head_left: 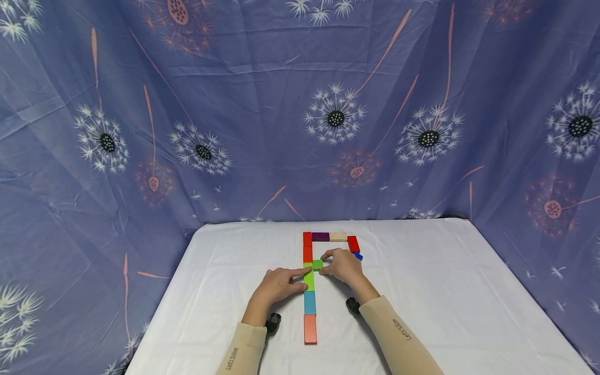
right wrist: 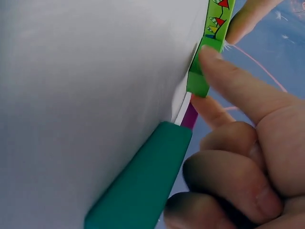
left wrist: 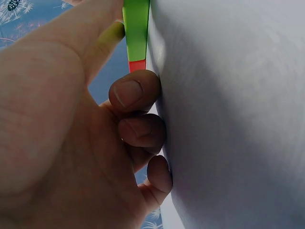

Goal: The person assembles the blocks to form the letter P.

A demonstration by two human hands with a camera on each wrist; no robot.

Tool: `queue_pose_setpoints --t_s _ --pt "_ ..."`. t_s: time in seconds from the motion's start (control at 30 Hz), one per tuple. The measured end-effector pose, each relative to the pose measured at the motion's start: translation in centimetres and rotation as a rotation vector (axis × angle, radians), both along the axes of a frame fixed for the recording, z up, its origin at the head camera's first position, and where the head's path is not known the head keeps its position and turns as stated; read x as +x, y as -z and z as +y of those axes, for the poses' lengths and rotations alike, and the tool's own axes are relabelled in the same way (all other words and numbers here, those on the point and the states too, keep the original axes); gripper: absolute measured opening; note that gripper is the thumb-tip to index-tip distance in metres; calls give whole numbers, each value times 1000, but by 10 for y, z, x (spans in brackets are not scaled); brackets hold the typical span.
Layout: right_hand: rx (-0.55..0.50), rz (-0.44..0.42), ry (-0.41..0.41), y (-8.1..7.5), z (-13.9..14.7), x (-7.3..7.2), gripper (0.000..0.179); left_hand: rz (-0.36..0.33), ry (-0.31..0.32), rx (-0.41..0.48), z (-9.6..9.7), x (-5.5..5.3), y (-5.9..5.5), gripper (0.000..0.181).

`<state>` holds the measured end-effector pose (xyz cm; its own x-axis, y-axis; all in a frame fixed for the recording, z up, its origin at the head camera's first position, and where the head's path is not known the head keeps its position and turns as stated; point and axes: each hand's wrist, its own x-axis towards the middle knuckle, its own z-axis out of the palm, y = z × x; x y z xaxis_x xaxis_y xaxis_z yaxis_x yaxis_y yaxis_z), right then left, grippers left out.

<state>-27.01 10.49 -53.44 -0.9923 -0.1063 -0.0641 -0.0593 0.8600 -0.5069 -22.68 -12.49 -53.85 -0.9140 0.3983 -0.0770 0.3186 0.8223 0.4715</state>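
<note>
In the head view my right hand [head_left: 344, 265] pinches a small green block [head_left: 317, 265] between thumb and index finger. That block sits against the right side of a light green block [head_left: 308, 278] in a vertical row. My left hand [head_left: 277, 285] touches the light green block with a straight index finger and the thumb. In the left wrist view its other fingers [left wrist: 138, 90] curl down at the cloth. The right wrist view shows pictures on the light green block [right wrist: 219, 16], and a teal block [right wrist: 143, 176] near my right hand's curled fingers.
Red blocks [head_left: 307, 247] continue the row upward; a blue block [head_left: 310, 303] and a coral block [head_left: 310, 329] extend it downward. A purple block [head_left: 321, 237], a cream block [head_left: 338, 237], a red block [head_left: 353, 244] and a partly hidden dark blue block [head_left: 358, 255] curve rightward on the white cloth [head_left: 422, 291].
</note>
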Motion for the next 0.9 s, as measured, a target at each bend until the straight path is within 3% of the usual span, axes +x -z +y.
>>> queue_pose_setpoints --t_s 0.33,0.57,0.9 --pt "-109 11 124 -17 38 19 43 -32 -34 6 2 -1 -3 53" --pt "-178 -21 165 -12 68 44 45 -21 -33 2 -1 0 -1 53" --pt "-79 -38 172 0 79 59 46 -16 -24 5 1 1 1 53"
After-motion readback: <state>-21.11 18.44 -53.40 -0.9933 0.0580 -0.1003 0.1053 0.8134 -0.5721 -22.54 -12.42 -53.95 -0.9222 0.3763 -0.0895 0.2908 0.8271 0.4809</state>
